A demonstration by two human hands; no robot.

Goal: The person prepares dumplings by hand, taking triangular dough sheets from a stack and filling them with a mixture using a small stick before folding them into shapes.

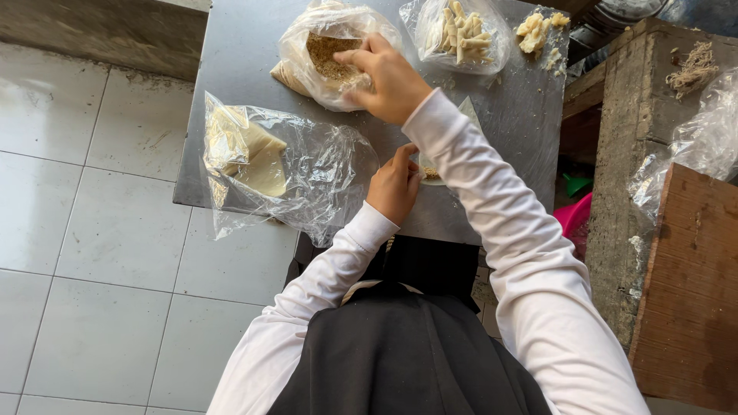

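Crumb bag (327, 58): a thin clear plastic bag of brown, sandy crumbs, standing open-mouthed at the far middle of the grey metal table (231, 46).
Handling: judged light and loose; the filling would spill or sift away if tipped, and the film is soft and slippery, so the rolled rim or a pinch of crumbs is the sensible hold.
Right hand (388, 77): stretched forward over the bag's mouth, fingers curled down and bunched at the crumbs, as if pinching some; what lies under the fingertips is hidden.
Right arm: white sleeve runs diagonally from the lower right up to the bag, elbow nearly straight.
Left hand (393, 188): near the table's front edge, fingers drawn together on a small pale wrapper piece (430, 170) with a bit of filling on it; the right forearm partly covers it.
Wrapper bag (265, 165): crumpled clear plastic with pale, flat, folded sheets, just left of the left hand.
Rolled pieces bag (460, 32): pale finger-shaped rolls, just right of the crumb bag.
Loose bits (536, 31): a few pale lumps at the table's far right corner.
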